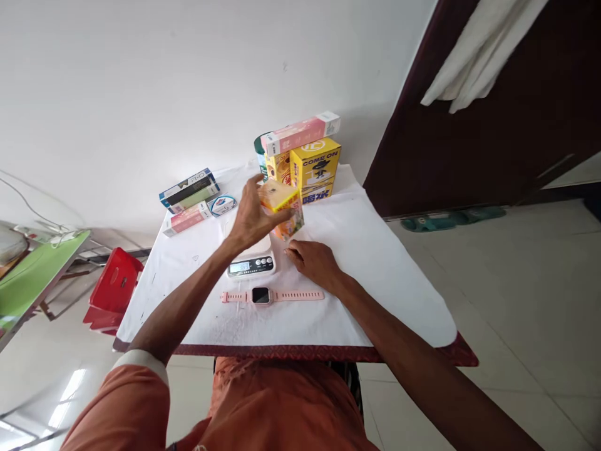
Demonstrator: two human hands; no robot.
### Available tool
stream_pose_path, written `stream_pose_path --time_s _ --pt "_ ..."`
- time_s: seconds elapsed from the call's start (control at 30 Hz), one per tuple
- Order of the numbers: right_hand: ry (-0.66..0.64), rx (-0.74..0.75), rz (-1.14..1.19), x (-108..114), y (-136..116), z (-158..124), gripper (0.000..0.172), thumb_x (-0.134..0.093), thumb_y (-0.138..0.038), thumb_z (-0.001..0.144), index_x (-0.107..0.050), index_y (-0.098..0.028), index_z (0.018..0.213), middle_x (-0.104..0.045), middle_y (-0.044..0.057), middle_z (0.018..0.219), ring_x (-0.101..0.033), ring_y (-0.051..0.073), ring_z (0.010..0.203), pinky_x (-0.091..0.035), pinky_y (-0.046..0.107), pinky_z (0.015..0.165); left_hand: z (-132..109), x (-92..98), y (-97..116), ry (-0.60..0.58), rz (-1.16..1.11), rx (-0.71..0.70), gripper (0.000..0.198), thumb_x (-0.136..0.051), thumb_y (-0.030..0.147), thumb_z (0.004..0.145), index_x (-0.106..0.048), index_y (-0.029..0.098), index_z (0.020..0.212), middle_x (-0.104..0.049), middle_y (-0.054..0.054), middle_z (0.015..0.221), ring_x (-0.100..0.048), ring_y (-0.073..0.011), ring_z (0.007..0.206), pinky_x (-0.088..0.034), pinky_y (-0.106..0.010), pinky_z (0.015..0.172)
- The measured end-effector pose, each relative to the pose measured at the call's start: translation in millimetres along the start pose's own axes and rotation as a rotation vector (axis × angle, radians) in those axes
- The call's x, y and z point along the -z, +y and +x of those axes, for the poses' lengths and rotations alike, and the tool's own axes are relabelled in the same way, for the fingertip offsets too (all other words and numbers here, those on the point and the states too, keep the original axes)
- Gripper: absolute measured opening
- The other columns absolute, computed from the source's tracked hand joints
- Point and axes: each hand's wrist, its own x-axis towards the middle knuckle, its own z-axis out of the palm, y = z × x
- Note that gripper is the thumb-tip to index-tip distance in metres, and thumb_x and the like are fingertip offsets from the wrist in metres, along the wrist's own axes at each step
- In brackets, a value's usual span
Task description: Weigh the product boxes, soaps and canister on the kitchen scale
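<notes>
My left hand (253, 216) is closed around a yellow-and-orange box (287, 212), thumb on the near side and fingers at the far left. The box is tilted and held at the right of a white digital scale (251, 265), whose display is lit but too small to read surely. My forearm and hand hide part of the scale's platform. My right hand (317, 262) rests on the white cloth right of the scale, its fingers curled in with nothing visible in them. A pink smartwatch (261, 295) lies stretched flat in front of the scale.
Behind stand yellow boxes (315, 168) with a long pink box (303, 133) laid across the top. At the left back lie a dark blue box (186, 186), a pink-and-white box (188, 219) and a small white-and-blue box (222, 205). A red stool (113, 285) stands left of the table.
</notes>
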Motion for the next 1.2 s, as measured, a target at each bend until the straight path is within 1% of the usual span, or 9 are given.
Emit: stream_pose_path --time_s 0.1,0.2,0.5,0.67,0.77,0.9,1.0,1.1,1.2 --pt "0.040 -0.005 0.018 -5.6 2.8 -0.6 0.027 -0.048 -0.033 0.104 -0.070 -0.020 0.093 -0.079 0.008 0.093 -0.069 0.021 0.082 -0.030 0.030 0.067 -15.6 41.2 -19.4 0.068 0.107 0.015 0.084 -0.085 0.047 0.071 -0.039 0.026 0.137 -0.054 -0.014 0.143 -0.055 -0.0334 0.132 -0.048 -0.051 0.108" --pt "0.078 -0.001 0.037 -9.0 4.5 -1.3 0.030 -0.048 -0.036 0.103 -0.068 -0.020 0.087 -0.077 0.007 0.086 -0.067 0.020 0.076 -0.029 0.030 0.065 -30.6 61.8 -37.7 0.084 0.171 0.056 0.080 -0.084 0.045 0.071 -0.041 0.025 0.135 -0.055 -0.013 0.141 -0.054 -0.0330 0.131 -0.048 -0.050 0.107" --pt "0.134 0.037 0.101 -12.8 6.6 -3.0 0.035 -0.045 -0.043 0.100 -0.061 -0.022 0.077 -0.070 0.006 0.073 -0.059 0.019 0.066 -0.029 0.030 0.063 -47.9 56.0 -56.2 0.060 0.223 0.085 0.083 -0.087 0.039 0.070 -0.043 0.021 0.137 -0.055 -0.015 0.135 -0.054 -0.0346 0.130 -0.046 -0.053 0.110" --pt "0.144 0.032 0.195 -10.4 8.0 -3.2 0.035 -0.046 -0.046 0.097 -0.057 -0.022 0.074 -0.066 0.005 0.069 -0.056 0.018 0.063 -0.032 0.030 0.063 -53.1 62.6 -56.7 0.068 0.194 0.086 0.102 -0.093 0.058 0.063 -0.042 0.025 0.145 -0.053 -0.015 0.138 -0.052 -0.0372 0.133 -0.045 -0.057 0.111" --pt "0.152 0.024 0.295 -7.1 9.4 -3.0 0.037 -0.047 -0.050 0.096 -0.055 -0.023 0.073 -0.061 0.003 0.065 -0.052 0.016 0.059 -0.035 0.029 0.064 -64.1 80.0 -53.4 0.167 0.101 0.126 0.096 -0.084 0.070 0.071 -0.044 0.028 0.147 -0.052 -0.015 0.143 -0.056 -0.0341 0.129 -0.048 -0.055 0.108" --pt "0.162 0.013 0.329 -6.8 10.0 -1.4 0.040 -0.046 -0.053 0.095 -0.054 -0.023 0.071 -0.059 0.002 0.062 -0.051 0.016 0.057 -0.036 0.030 0.064 -90.5 106.4 -51.9 0.450 0.023 0.230 0.071 -0.062 0.070 0.092 -0.046 0.028 0.147 -0.057 -0.013 0.142 -0.062 -0.0274 0.122 -0.052 -0.048 0.104" --pt "0.164 0.004 0.303 -8.8 9.7 -0.2 0.040 -0.045 -0.054 0.095 -0.055 -0.023 0.072 -0.061 0.002 0.063 -0.054 0.017 0.058 -0.036 0.030 0.064 -111.5 118.0 -57.0 0.585 0.037 0.319 0.068 -0.058 0.070 0.094 -0.048 0.025 0.144 -0.061 -0.014 0.139 -0.063 -0.0265 0.120 -0.052 -0.045 0.101" --pt "0.168 0.002 0.290 -9.7 9.4 -0.3 0.041 -0.044 -0.054 0.095 -0.056 -0.023 0.072 -0.061 0.003 0.063 -0.054 0.017 0.059 -0.036 0.030 0.063 -124.1 119.6 -63.1 0.618 0.038 0.349 0.069 -0.059 0.070 0.093 -0.048 0.024 0.143 -0.061 -0.015 0.138 -0.062 -0.0276 0.121 -0.051 -0.047 0.101" --pt "0.164 -0.003 0.284 -8.6 8.5 -1.5 0.040 -0.044 -0.054 0.094 -0.055 -0.023 0.071 -0.061 0.003 0.063 -0.054 0.017 0.058 -0.037 0.030 0.064 -124.5 109.1 -64.9 0.566 0.019 0.312 0.074 -0.063 0.069 0.091 -0.043 0.027 0.148 -0.058 -0.015 0.141 -0.061 -0.0287 0.125 -0.049 -0.050 0.105"
